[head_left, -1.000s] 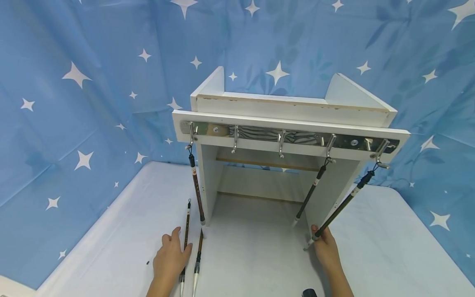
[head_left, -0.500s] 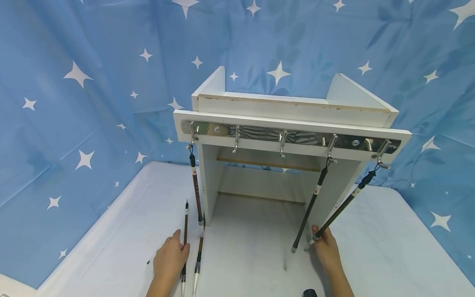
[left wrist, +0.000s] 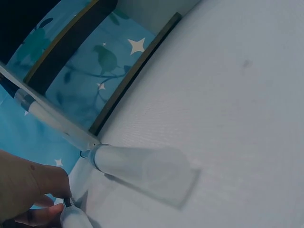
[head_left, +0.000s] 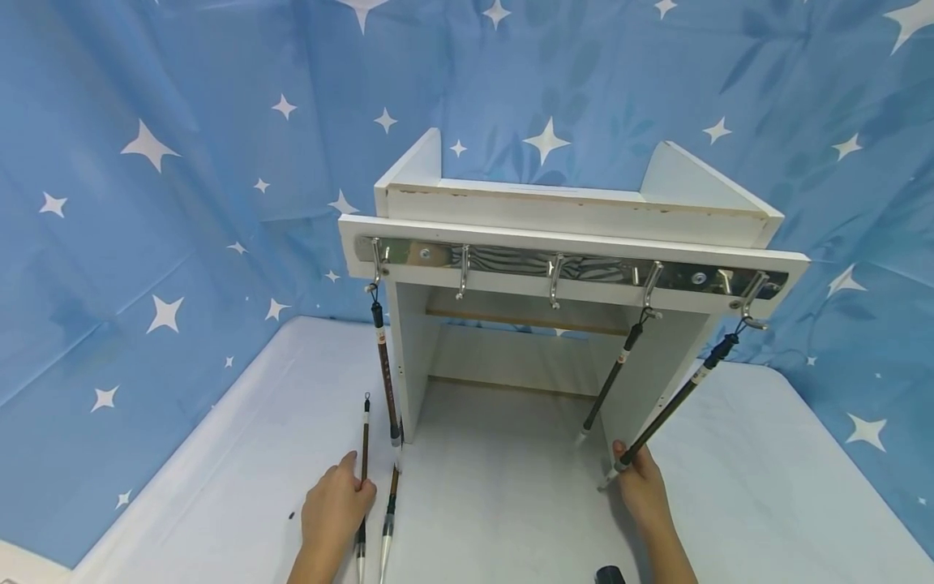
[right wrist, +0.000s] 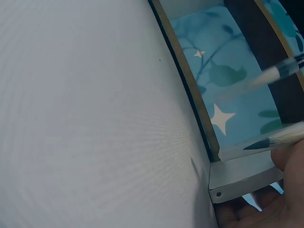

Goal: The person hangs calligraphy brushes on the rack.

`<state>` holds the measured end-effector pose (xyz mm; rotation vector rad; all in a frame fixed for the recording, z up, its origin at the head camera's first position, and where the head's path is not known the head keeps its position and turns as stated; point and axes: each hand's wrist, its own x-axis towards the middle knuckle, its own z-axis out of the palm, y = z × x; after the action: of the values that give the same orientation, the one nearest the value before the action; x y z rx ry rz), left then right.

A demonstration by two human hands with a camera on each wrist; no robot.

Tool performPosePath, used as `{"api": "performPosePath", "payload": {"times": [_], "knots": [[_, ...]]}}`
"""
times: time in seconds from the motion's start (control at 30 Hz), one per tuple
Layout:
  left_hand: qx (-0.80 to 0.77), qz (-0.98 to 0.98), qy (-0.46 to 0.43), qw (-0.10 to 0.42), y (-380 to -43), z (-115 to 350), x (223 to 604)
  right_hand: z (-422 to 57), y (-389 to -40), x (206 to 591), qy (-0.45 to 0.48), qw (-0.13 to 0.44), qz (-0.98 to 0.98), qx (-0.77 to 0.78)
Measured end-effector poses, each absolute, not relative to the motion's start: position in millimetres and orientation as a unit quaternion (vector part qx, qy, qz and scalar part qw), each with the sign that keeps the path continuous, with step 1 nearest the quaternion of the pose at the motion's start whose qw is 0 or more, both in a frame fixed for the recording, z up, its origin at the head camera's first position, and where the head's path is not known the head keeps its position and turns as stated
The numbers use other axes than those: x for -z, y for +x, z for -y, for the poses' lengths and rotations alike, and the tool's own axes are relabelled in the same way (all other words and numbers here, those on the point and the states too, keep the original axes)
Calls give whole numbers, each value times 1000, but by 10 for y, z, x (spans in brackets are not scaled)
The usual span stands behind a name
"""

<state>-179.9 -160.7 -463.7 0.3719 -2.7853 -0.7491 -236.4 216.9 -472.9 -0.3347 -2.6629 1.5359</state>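
Left hand (head_left: pixel 332 509) closed round brush (head_left: pixel 366 438)

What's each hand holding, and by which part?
Left hand pinches a brush by its handle. Right hand grips the white rack low on the front edge of its right side panel.

white rack (head_left: pixel 576 215) toward far edge of counter (head_left: pixel 255 454), three hanging brushes (head_left: pixel 384 365) on its hooks (head_left: pixel 464 272) | left hand (head_left: pixel 333 504): pinches loose brush (head_left: pixel 366 442), second brush (head_left: pixel 390 506) just beside | right hand (head_left: pixel 644 496): grips rack's right panel (head_left: pixel 657 357) near its foot
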Motion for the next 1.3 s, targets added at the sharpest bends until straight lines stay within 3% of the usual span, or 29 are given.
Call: {"api": "performPosePath", "payload": {"times": [0.4,0.83,0.97,1.3], "knots": [[390,905,147,86,-1836,1637,4569,-2179,-2347,4724,-102,22,855,-508],[566,805,152,97,-1842,1575,4480,-2170,-2339,4704,-102,16,848,-520],[622,761,137,128,-1819,1577,4451,-2164,-2339,4708,-102,15,846,-524],[659,703,41,266,-1759,1491,4432,-2174,-2328,4716,-95,24,846,-524]]}}
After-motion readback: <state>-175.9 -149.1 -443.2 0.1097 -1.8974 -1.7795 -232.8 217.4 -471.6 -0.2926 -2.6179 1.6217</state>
